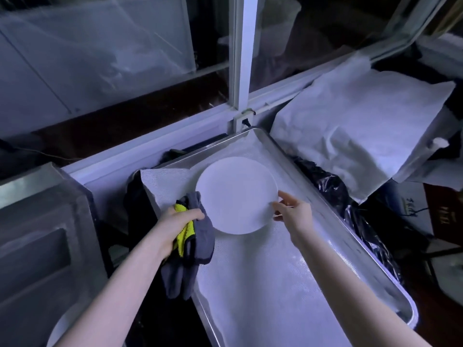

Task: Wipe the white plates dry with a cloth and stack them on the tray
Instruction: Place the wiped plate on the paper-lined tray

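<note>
White plate (236,194) sits at the centre of the frame, over the far half of the tray (408,314); whether it rests on the tray or is held just off it I cannot tell. Nearest, at the bottom left corner, a pale curved edge (57,329) shows, too cut off to name; both bare forearms reach up from the bottom of the frame. The left grip (180,224) is curled tight round a bunched grey and yellow cloth (198,246); the cloth touches the plate's left edge and hangs down over the tray's left side. The right grip (293,211) pinches the plate's right rim, thumb on top and fingers beneath. A white mesh liner (263,284) covers the tray's floor and laps over its far left rim. Left of the tray stands a grey metal box (37,234); along the tray's right side lies crumpled black plastic (350,209); beyond that, at the upper right, a creased white sheet (350,126) is draped over something hidden. Farthest, a white window post (244,58) rises from the sill just behind the tray's far corner.
</note>
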`<state>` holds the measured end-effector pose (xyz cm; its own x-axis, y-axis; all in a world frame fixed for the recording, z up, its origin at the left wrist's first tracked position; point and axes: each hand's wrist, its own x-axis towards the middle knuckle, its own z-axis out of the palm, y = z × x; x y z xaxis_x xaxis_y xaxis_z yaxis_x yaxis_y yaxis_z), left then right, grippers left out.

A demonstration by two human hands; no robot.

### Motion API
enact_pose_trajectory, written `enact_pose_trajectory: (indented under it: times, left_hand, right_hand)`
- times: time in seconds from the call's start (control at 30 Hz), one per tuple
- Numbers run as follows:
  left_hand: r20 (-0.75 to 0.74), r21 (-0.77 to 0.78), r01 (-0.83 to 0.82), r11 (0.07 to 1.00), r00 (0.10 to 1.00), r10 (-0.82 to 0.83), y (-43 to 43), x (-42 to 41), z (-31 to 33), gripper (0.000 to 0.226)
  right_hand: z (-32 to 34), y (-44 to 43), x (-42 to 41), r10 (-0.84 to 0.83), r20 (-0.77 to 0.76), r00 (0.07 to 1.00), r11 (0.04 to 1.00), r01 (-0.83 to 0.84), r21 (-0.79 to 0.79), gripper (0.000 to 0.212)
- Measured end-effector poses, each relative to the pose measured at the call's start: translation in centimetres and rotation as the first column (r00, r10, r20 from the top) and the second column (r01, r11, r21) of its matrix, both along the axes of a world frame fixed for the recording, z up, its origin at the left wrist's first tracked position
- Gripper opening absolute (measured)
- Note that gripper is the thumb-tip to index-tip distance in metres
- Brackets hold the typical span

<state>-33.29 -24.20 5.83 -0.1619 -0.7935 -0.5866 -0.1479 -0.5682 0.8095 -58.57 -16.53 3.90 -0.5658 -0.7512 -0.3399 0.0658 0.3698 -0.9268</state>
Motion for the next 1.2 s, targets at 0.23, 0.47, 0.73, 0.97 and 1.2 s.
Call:
enact_pose_trajectory:
  times: [0.23,0.47,0.73,0.97,1.2]
  left_hand:
    - [0.043,0.009,0.005,1.000,0.999,-0.005,-0.4,-1.6,-1.2,0.029]
    - [0.053,-0.006,-0.030,1.000,0.998,0.030,-0.8,-1.8,-1.7,0.036]
    - [0.090,-0.006,-0.027,1.000,0.996,0.027,-0.5,-2.1,-1.7,0.041]
    - [0.055,-0.023,-0.144,0.989,0.988,0.145,0.3,-1.3,-1.3,0.021]
    - [-0.131,-0.041,-0.379,0.924,0.919,0.371,2.9,3.3,1.2,0.026]
  right_hand:
    - [-1.5,-1.1,-1.0,0.005,-0.041,0.999,0.999,-0.002,0.050,0.039]
    - [-2.4,-1.7,-1.2,0.064,-0.117,0.991,0.995,-0.055,0.078,0.047]
    - [-3.7,-2.0,-1.4,0.174,-0.320,0.931,0.978,-0.126,0.164,0.028]
    - [-2.5,-1.2,-0.8,0.169,-0.384,0.908,0.977,-0.104,0.185,0.043]
    - [2.8,1.1,6.3,0.377,-0.326,0.867,0.910,-0.412,-0.045,0.016]
